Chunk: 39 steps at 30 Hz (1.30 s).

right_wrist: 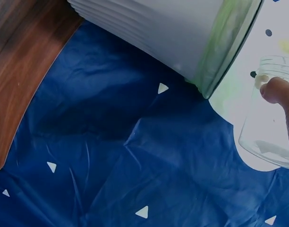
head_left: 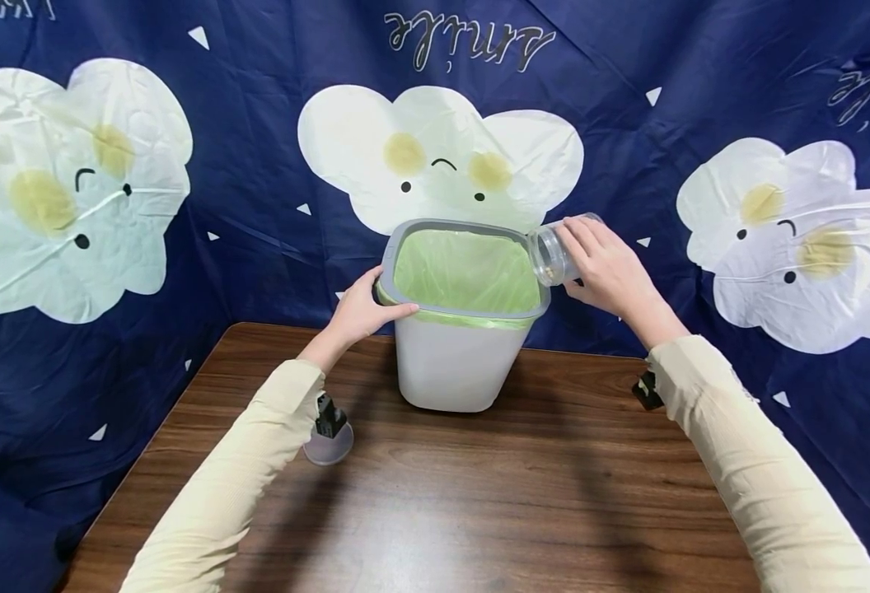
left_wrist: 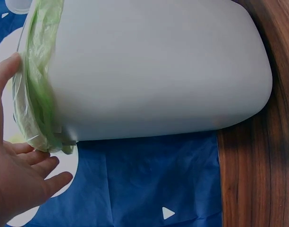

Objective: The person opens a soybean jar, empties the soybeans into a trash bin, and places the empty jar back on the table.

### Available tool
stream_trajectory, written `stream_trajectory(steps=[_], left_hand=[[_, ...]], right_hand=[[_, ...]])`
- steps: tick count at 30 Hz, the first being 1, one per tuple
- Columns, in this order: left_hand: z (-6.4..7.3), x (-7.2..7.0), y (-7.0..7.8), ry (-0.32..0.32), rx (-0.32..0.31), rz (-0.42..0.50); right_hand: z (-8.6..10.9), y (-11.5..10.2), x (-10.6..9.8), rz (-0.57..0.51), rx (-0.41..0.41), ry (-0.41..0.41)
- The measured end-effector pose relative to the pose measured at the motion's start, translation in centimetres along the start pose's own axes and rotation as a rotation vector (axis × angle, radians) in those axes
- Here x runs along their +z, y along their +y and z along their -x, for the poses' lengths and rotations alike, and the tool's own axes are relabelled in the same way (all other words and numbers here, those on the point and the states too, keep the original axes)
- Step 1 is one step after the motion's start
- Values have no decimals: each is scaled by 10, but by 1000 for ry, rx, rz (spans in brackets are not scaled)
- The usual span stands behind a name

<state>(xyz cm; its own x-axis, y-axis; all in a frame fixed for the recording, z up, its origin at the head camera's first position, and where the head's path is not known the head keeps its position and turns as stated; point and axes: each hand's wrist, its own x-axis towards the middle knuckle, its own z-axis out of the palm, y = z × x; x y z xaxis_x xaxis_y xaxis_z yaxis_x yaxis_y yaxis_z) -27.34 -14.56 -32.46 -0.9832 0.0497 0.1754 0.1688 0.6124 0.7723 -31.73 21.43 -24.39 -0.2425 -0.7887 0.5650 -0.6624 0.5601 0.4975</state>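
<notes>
A light-grey trash bin (head_left: 457, 362) with a darker grey rim stands on the table, lined with a green bag (head_left: 465, 268). My left hand (head_left: 364, 311) holds the bin's left corner, thumb on the front of the rim and fingers at the side, close to the folded bag edge (left_wrist: 38, 90) in the left wrist view. My right hand (head_left: 604, 268) grips a clear jar (head_left: 551, 257) tilted sideways, its mouth at the bin's right rim. A few small pale bits show inside near the jar's mouth. In the right wrist view the thumb (right_wrist: 276, 90) presses the jar (right_wrist: 265, 127).
A round translucent disc (head_left: 329, 445) lies on the brown wooden table (head_left: 435, 494) below the left wrist. A dark blue curtain (head_left: 257, 165) with white cloud faces hangs behind and beside the table.
</notes>
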Motion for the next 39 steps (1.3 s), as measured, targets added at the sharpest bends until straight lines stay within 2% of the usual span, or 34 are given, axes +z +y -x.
stream_trajectory(steps=[5,8,15,20,27,35,39], left_hand=[[0,0,0,0,6,9],[0,0,0,4,7,6],[-1,-1,0,5,5,6],[1,-3,0,5,1,11],[1,0,-1,-6,-3,15],[1,1,-2,7,-1,17],[1,0,-2,9,-2,19]], right_hand=[[-6,-3,5,16,-31,7],[-13,-4,6,32,-20,59],[-16,-9,13,84,-74,8],[-13,-8,14,58,-26,45],[-2,-6,6,0,52,54],[18,-4,0,-93,222,115],[28,-4,-5,-98,308,105]])
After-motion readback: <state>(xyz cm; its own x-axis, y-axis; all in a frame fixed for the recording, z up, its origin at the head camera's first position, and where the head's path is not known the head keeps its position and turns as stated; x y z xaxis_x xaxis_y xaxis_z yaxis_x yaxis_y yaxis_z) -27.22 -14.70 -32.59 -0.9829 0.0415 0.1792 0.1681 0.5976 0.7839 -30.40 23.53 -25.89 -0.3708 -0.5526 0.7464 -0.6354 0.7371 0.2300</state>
